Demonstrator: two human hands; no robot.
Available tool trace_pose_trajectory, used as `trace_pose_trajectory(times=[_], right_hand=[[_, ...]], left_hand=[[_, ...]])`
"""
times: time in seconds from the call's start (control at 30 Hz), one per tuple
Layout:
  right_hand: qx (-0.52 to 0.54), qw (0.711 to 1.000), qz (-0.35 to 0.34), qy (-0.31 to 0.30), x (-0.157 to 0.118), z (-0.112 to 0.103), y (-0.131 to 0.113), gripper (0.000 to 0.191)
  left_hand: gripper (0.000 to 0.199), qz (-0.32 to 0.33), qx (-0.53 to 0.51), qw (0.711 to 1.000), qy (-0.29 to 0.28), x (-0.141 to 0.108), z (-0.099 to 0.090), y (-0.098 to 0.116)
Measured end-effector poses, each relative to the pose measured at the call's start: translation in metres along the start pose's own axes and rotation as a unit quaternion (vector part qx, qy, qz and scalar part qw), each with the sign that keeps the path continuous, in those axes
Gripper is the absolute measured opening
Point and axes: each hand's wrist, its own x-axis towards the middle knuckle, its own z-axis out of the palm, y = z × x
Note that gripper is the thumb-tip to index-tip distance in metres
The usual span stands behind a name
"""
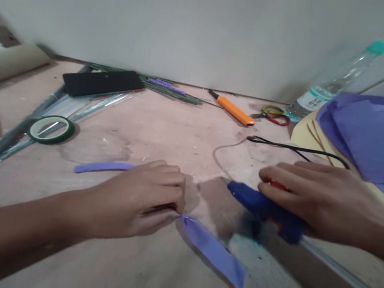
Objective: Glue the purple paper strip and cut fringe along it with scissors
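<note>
Pinching purple strip (213,249), left hand (141,199); right hand (313,199) grips glue gun (261,208).

Green tape roll (51,129), orange lighter (234,110), water bottle (332,85), black phone (102,82).

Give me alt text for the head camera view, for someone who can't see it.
A person's left hand pinches one end of a purple paper strip on a worn wooden table, while the right hand grips a blue glue gun. Green tape roll, orange lighter and water bottle lie behind.
</note>
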Motion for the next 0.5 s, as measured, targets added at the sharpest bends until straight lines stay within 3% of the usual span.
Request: trace_pose_trajectory(times=[0.1, 0.2, 0.27, 0.37, 0.43, 0.5], right_hand=[[-0.084, 0.996, 0.008, -0.038, -0.002, 0.023, 0.022, 0.028], [-0.086, 0.994, 0.048, -0.053, -0.007, 0.038, 0.037, 0.050], [-0.086, 0.992, 0.079, -0.039, -0.007, 0.036, 0.037, 0.060], [-0.060, 0.990, 0.126, 0.005, 0.009, 0.020, 0.014, 0.050], [0.103, 0.978, 0.172, 0.063, 0.027, 0.008, -0.016, 0.030], [0.274, 0.933, 0.206, 0.114, 0.048, 0.004, -0.047, 0.029]], left_hand=[[0.017, 0.019, 0.067, 0.997, 0.045, -0.003, 0.001, 0.002], [0.019, 0.024, 0.112, 0.991, 0.074, -0.007, 0.001, 0.002], [0.020, 0.018, 0.135, 0.987, 0.089, -0.008, 0.001, 0.002], [0.019, 0.006, 0.162, 0.982, 0.101, -0.008, 0.001, 0.004], [0.018, 0.005, 0.175, 0.979, 0.105, -0.006, 0.000, 0.006], [0.018, 0.007, 0.189, 0.976, 0.111, -0.005, 0.000, 0.008]])
